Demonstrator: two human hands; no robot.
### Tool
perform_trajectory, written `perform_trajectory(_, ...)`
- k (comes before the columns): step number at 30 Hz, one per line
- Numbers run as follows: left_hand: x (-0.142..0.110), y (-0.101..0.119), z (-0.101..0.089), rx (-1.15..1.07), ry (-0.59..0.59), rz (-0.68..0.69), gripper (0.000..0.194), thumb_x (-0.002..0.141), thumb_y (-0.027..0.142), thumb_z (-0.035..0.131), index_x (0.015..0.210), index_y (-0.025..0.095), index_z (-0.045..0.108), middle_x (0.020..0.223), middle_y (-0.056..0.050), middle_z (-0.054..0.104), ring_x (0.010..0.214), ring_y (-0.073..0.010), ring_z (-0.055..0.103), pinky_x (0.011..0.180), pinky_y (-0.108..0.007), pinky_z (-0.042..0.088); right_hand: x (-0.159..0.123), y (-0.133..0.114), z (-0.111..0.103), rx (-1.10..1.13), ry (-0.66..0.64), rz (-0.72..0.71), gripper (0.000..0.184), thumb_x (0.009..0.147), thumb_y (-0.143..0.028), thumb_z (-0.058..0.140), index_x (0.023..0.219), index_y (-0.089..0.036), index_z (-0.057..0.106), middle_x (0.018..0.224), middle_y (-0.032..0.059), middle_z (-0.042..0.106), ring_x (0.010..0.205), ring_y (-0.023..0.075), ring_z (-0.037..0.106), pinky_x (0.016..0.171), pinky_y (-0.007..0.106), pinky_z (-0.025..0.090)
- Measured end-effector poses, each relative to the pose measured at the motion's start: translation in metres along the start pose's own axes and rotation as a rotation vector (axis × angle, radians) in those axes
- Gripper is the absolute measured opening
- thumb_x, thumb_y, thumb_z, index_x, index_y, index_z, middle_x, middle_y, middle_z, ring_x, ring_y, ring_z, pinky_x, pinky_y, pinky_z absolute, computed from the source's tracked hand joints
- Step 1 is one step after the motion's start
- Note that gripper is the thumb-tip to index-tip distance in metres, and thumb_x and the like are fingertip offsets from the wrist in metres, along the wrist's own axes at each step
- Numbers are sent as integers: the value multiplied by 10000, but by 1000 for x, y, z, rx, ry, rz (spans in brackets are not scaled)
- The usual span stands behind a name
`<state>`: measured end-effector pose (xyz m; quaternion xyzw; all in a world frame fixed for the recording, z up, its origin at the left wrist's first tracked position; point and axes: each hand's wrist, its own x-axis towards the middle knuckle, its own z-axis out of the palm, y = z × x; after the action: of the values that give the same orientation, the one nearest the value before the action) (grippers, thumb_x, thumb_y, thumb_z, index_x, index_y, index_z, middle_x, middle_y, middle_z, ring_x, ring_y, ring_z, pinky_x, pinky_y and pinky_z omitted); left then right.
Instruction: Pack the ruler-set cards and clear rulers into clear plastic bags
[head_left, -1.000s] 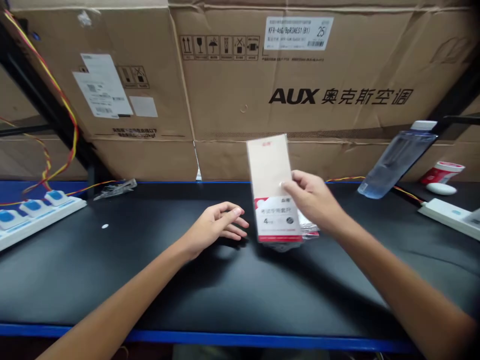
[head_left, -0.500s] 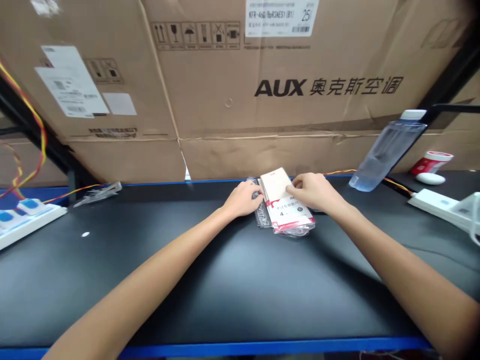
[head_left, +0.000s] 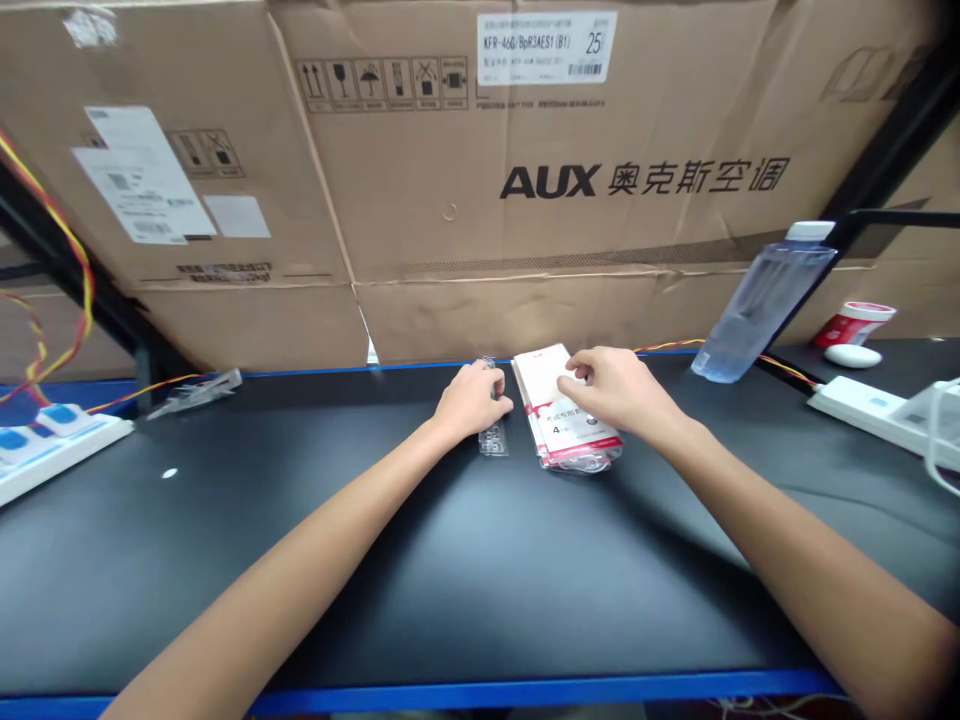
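A small stack of white-and-red printed packets [head_left: 559, 432] in clear sleeves lies on the black table [head_left: 420, 580] near its far edge. My right hand [head_left: 611, 392] rests on top of the stack, fingers curled and pinching its upper packet. My left hand [head_left: 469, 398] is closed on a clear plastic strip [head_left: 493, 438], held just left of the stack.
Large AUX cardboard boxes [head_left: 570, 180] wall off the back. A tilted water bottle [head_left: 761, 300], a red-and-white cup [head_left: 851, 325] and a white power strip [head_left: 862, 408] sit at right. Another power strip [head_left: 45, 445], coloured wires and a clear wrapper [head_left: 193, 392] lie at left.
A second ago my right hand held a packet upright; it now lies on the stack. My left hand reached to the stack and has drawn the clear strip leftward.
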<state>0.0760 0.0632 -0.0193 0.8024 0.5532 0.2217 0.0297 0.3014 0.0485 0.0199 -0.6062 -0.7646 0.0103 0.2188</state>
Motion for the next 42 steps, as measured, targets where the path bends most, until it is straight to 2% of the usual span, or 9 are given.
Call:
perform_trajectory(9, -17, -11, -16, 53, 16, -35, 42, 817, 217, 593, 854, 204, 607, 977, -82, 580, 948, -269, 585, 811, -364, 483, -1, 6, -2, 47, -8, -2, 301, 774, -353, 628, 972, -164, 754, 985, 117, 762, 807, 252, 673, 623, 303, 410)
perform_trajectory(16, -43, -7, -32, -23, 75, 83, 127, 890, 274, 572, 970, 204, 643, 1112, -81, 604, 1047, -259, 587, 939, -384, 484, 0, 12, -21, 153, 100, -44, 244, 830, -357, 617, 932, -171, 738, 849, 54, 733, 752, 195, 641, 689, 281, 453)
perform_trajectory(19, -65, -11, -42, -50, 96, 123, 138, 912, 264, 558, 995, 205, 651, 1113, -70, 623, 1029, -230, 597, 947, -354, 488, -30, -9, -18, 287, 109, -219, 222, 914, -310, 543, 994, -189, 712, 638, -20, 616, 571, 144, 528, 615, 262, 431)
perform_trajectory(21, -85, -13, -49, -44, 123, 115, 176, 933, 268, 536, 1043, 193, 652, 1135, -87, 632, 1041, -235, 604, 958, -367, 490, -64, -29, -10, 388, -2, -406, 222, 963, -299, 501, 963, -205, 702, 603, -27, 584, 539, 139, 503, 594, 260, 430)
perform_trajectory(25, -139, 0, -62, -8, 42, 180, 280, 969, 295, 482, 1135, 196, 684, 1213, -121, 667, 1138, -279, 609, 1018, -425, 473, -122, -57, -2, 345, -373, -840, 294, 958, -219, 483, 1111, -205, 734, 1008, 101, 730, 882, 215, 661, 815, 322, 521)
perform_trajectory(28, -175, 19, -74, -79, -254, 242, 455, 941, 454, 567, 1357, 285, 642, 1421, -84, 615, 1259, -293, 592, 1095, -404, 458, -138, -53, -14, 360, -502, -728, 409, 964, -281, 539, 1351, -257, 670, 1330, 105, 683, 1166, 261, 653, 1021, 369, 507)
perform_trajectory(31, -193, 27, -84, -113, -418, 162, 625, 924, 594, 580, 1512, 424, 450, 1580, 9, 429, 1426, -329, 468, 1225, -489, 310, -145, -37, -27, 383, -552, -565, 548, 950, -458, 609, 1485, -380, 518, 1523, 28, 533, 1387, 319, 524, 1175, 463, 400)
perform_trajectory(37, -205, 2, -76, 3, -332, 25, 671, 915, 642, 560, 1521, 474, 326, 1588, 13, 328, 1469, -408, 355, 1184, -658, 271, -171, -4, -21, 276, -584, -319, 638, 900, -616, 606, 1482, -491, 380, 1573, -50, 341, 1465, 395, 349, 1212, 643, 235)
perform_trajectory(42, -216, 1, -69, 79, -254, -8, 732, 909, 670, 544, 1552, 435, 282, 1621, -19, 254, 1476, -408, 338, 1170, -676, 278, -186, -7, -21, 168, -467, -184, 744, 869, -663, 608, 1522, -456, 318, 1607, -58, 248, 1514, 398, 213, 1217, 662, 197)
